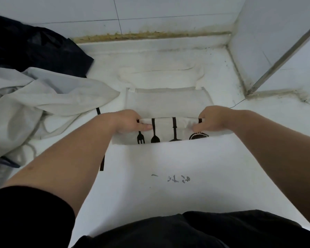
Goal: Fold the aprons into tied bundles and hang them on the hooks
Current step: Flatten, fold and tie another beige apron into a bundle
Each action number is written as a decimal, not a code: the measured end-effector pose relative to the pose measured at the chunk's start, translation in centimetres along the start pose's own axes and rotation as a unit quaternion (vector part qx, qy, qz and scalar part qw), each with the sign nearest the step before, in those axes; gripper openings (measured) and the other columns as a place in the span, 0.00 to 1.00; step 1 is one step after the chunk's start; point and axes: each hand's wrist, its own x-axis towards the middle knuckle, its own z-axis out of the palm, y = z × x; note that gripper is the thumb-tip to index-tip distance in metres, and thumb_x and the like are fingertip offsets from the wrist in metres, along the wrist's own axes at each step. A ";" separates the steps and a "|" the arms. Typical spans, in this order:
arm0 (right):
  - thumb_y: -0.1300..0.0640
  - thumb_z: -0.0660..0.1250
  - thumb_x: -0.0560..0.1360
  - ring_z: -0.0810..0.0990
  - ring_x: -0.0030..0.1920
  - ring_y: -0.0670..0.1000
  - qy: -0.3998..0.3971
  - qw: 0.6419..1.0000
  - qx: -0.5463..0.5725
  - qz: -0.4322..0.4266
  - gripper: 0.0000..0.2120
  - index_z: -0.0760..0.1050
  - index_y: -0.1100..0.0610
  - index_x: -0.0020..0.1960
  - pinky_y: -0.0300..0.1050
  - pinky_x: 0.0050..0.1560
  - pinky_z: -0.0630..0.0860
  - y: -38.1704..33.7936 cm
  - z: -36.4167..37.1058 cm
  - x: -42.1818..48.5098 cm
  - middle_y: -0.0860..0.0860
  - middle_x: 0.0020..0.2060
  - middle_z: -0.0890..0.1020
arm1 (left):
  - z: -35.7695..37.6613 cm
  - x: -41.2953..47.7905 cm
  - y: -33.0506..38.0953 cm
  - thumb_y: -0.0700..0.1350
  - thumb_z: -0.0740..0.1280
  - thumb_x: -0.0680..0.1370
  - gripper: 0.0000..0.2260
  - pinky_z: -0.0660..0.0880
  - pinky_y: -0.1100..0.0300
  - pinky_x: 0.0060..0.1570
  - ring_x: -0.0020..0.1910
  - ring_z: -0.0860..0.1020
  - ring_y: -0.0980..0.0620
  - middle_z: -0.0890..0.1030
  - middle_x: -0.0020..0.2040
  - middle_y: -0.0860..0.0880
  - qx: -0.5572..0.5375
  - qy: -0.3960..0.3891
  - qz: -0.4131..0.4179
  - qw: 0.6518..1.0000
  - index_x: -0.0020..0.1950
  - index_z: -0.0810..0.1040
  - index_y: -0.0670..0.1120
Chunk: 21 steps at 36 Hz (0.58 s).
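Two sets of fingers curl over a rolled fold of cloth, thumbs tucked beneath it, as a person works a white apron on a white counter. The left hand grips the roll's left end and the right hand grips its right end, both closed tight around the fabric, with bare forearms reaching in from the bottom corners.

The apron lies flat in the middle of the counter, printed with black utensils, among them a fork and a spoon, whose handles run up into the roll. Its pale neck strap loops toward the tiled wall, and a black tie trails beside the left forearm. A plain white panel bearing faint dark marks covers the lower ends of the utensils and runs down to the person's dark clothing; whether it belongs to the same apron cannot be told.

To the left, a crumpled heap of pale grey cloth rests near the apron's edge, and a dark cloth lies bunched behind it against the wall.
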 end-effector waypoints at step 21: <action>0.23 0.48 0.67 0.53 0.74 0.54 0.099 0.989 -0.053 -0.098 0.48 0.47 0.51 0.77 0.48 0.74 0.42 -0.7 6.7 2.7 0.52 0.76 0.51 | 7.7 0.8 1.4 0.74 0.58 0.70 0.46 0.37 0.53 0.74 0.77 0.38 0.55 0.37 0.78 0.58 0.137 0.146 0.096 0.975 0.78 0.39 0.56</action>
